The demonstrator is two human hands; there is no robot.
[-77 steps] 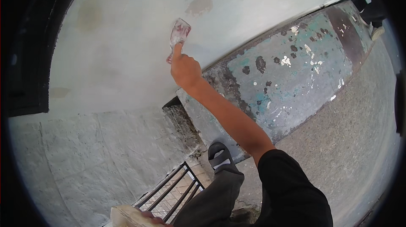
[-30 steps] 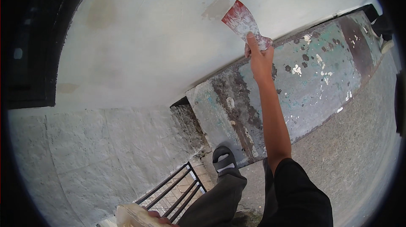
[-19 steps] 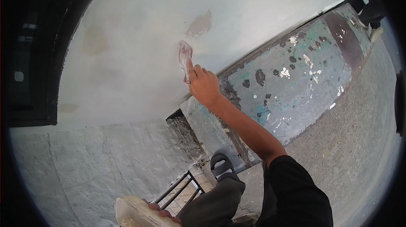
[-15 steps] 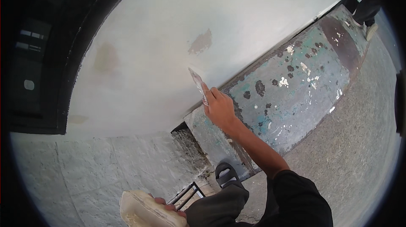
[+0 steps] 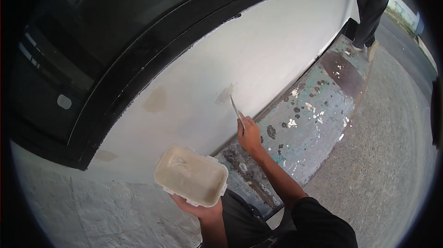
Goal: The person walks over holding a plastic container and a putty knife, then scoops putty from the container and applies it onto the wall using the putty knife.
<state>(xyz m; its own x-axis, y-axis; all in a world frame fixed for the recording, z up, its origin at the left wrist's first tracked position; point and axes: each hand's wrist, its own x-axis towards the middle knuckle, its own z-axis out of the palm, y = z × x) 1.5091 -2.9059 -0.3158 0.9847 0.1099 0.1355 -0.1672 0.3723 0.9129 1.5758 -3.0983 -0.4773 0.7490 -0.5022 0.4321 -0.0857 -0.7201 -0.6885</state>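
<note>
My right hand (image 5: 249, 135) grips a putty knife (image 5: 236, 108), its thin blade seen nearly edge-on. The blade's tip is beside a rough greyish patch (image 5: 223, 95) on the white wall (image 5: 194, 79); I cannot tell whether it touches. My left hand (image 5: 197, 209) supports a shallow pale plastic tub (image 5: 182, 194) from below, its fingers mostly hidden underneath. Beige paste coats the inside of the tub, with a small lump near its far left. Another tan patch (image 5: 155, 99) shows on the wall to the left.
Above the wall runs a black window frame (image 5: 138, 70) with dark glass. A paint-spattered ledge (image 5: 295, 132) lies along the wall's foot, with rough pavement (image 5: 369, 155) to its right. Another person in dark trousers (image 5: 370, 10) stands at the far right. Grey stone facing (image 5: 115, 206) covers the lower left.
My left hand has brought the tub up from the lower edge into the middle. The view has shifted, showing more window frame. The knife's tip is now nearer the greyish patch.
</note>
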